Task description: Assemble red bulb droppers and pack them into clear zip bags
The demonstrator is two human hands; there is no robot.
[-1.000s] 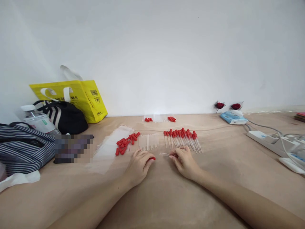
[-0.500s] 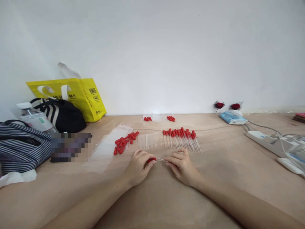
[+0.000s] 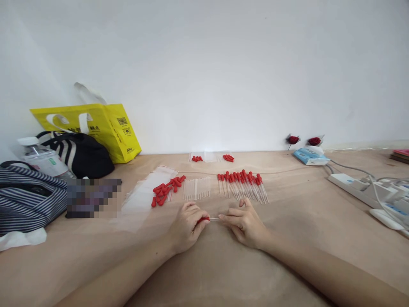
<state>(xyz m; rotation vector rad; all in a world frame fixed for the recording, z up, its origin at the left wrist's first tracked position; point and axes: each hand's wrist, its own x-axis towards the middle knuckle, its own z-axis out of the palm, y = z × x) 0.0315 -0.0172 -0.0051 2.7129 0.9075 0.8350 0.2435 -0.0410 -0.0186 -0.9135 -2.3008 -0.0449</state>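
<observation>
Between thumb and fingers, my left hand (image 3: 189,225) grips a red rubber dropper bulb (image 3: 203,220), most of it covered. My right hand (image 3: 245,226) pinches a clear dropper tube (image 3: 214,219), which runs level between the hands. Its left end meets the bulb's mouth; how deep it sits I cannot tell. Beyond my left hand lies a pile of loose red bulbs (image 3: 164,190). A row of bare clear tubes (image 3: 197,189) is spread farther ahead. Past my right hand, several droppers with red bulbs on them (image 3: 243,184) lie side by side.
Plastic bags (image 3: 140,198) lie at the left, and bags with red bulbs (image 3: 211,157) near the wall. A yellow bag (image 3: 123,136), black bag (image 3: 91,155), bottle (image 3: 47,160) and striped bag (image 3: 28,198) stand left. A tissue pack (image 3: 310,157) and power strip (image 3: 358,189) lie right.
The tube has gone from slightly slanted to level, in line with the bulb. My right fingers have shifted a little on it. My left hand keeps its grip.
</observation>
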